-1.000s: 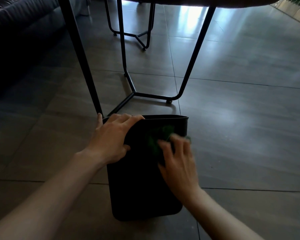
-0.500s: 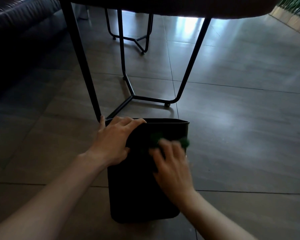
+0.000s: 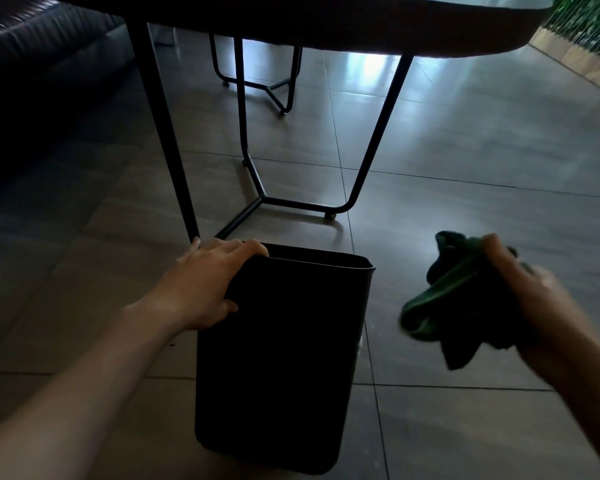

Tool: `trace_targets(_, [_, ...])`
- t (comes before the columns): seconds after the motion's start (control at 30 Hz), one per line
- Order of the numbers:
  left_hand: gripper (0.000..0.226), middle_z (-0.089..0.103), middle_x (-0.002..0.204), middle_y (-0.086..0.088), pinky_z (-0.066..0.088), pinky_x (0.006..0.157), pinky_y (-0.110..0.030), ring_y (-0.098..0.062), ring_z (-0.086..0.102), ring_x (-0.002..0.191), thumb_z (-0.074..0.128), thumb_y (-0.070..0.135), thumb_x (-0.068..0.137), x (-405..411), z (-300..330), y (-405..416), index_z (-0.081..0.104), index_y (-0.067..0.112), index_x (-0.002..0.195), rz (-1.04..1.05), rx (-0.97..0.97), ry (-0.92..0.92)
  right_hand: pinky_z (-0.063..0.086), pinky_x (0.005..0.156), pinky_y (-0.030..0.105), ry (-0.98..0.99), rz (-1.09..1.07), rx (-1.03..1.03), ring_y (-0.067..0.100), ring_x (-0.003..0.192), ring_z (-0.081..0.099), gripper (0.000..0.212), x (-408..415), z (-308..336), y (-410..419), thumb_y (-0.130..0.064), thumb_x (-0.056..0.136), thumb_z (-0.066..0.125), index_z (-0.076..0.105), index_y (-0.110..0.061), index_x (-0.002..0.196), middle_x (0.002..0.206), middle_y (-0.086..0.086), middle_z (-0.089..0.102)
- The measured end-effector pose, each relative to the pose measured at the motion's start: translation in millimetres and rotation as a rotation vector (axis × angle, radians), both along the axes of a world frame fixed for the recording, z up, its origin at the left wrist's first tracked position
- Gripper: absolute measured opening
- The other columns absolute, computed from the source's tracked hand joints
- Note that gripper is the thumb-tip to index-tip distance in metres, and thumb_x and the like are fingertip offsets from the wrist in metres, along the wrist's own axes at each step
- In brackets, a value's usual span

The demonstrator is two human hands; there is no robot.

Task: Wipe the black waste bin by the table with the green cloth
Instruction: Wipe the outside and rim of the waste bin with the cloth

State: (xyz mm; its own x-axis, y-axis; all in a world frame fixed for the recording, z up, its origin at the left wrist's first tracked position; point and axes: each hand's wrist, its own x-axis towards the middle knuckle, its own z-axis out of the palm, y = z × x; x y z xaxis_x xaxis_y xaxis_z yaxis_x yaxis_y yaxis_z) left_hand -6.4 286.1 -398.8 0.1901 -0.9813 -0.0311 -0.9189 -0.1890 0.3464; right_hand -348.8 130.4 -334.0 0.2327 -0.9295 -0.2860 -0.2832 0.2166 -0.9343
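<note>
The black waste bin (image 3: 281, 358) stands on the tiled floor just in front of the table's legs, its open top facing away from me. My left hand (image 3: 205, 285) grips the bin's near left rim, fingers curled over the edge. My right hand (image 3: 520, 289) is off to the right of the bin, held above the floor and closed on the crumpled green cloth (image 3: 444, 299), which hangs loose to the left and below the fingers. The cloth is clear of the bin.
A dark table (image 3: 326, 26) with thin black metal legs (image 3: 174, 150) rises right behind the bin. A dark sofa (image 3: 32, 64) fills the left. A second metal frame (image 3: 267, 84) stands farther back. Green plants (image 3: 589, 19) sit at the top right.
My right hand has pulled the green cloth off the bin's side and swung it out to the right. The left hand keeps its hold on the rim.
</note>
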Motion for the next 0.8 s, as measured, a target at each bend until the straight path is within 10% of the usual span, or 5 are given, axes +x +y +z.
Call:
trace_targets(0.13, [0.082, 0.055, 0.130, 0.017, 0.036, 0.111, -0.053, -0.019, 0.049, 0.126, 0.089, 0.021, 0.062, 10.3, 1.6, 6.2, 0.037, 0.047, 0.120, -0.006, 0.024, -0.007, 0.055, 0.043, 0.034, 0.369, 0.099, -0.230, 0.020, 0.055, 0.070, 0.039, 7.5, -5.6, -34.4, -0.034, 0.076, 0.088, 0.070, -0.018, 0.107, 0.081, 0.014, 0.076])
trace_targets(0.3, [0.078, 0.057, 0.134, 0.016, 0.036, 0.112, -0.053, -0.020, 0.049, 0.127, 0.086, 0.017, 0.059, 17.6, -2.3, 11.2, 0.040, 0.046, 0.115, -0.064, 0.016, 0.029, 0.059, 0.083, 0.043, 0.816, 0.785, -0.520, 0.018, 0.094, 0.064, 0.067, 49.7, -36.6, -30.4, -0.025, 0.088, 0.074, 0.047, -0.063, 0.136, 0.105, -0.007, 0.063])
trace_targets(0.53, [0.066, 0.053, 0.146, 0.009, 0.029, 0.118, -0.051, -0.022, 0.041, 0.144, 0.081, 0.015, 0.068, 25.3, -5.6, 18.4, 0.040, 0.043, 0.111, -0.084, -0.044, 0.047, 0.054, 0.081, 0.043, 0.853, 0.973, -0.690, 0.018, 0.096, 0.058, 0.026, 64.9, -34.2, -16.2, -0.050, 0.095, 0.059, 0.060, -0.048, 0.121, 0.102, -0.010, 0.054])
trace_targets(0.63, [0.051, 0.048, 0.154, 0.006, 0.019, 0.121, -0.046, -0.020, 0.034, 0.149, 0.080, 0.022, 0.077, 27.9, -3.5, 15.6, 0.047, 0.037, 0.112, -0.053, -0.106, 0.012, 0.050, 0.069, 0.035, 0.815, 0.924, -0.787, 0.010, 0.083, 0.055, 0.040, 66.4, -19.2, -3.1, -0.072, 0.088, 0.041, 0.058, -0.049, 0.116, 0.089, -0.017, 0.049])
trace_targets(0.8, [0.059, 0.050, 0.148, 0.017, 0.042, 0.111, -0.040, -0.008, 0.047, 0.136, 0.076, 0.017, 0.081, 10.1, 5.2, 10.4, 0.051, 0.047, 0.126, -0.017, -0.264, 0.176, 0.032, 0.056, 0.026, 0.866, 0.801, -0.933, 0.011, 0.077, 0.052, 0.038, 90.2, 4.0, 11.4, -0.075, 0.089, 0.043, 0.063, -0.050, 0.110, 0.084, -0.015, 0.050])
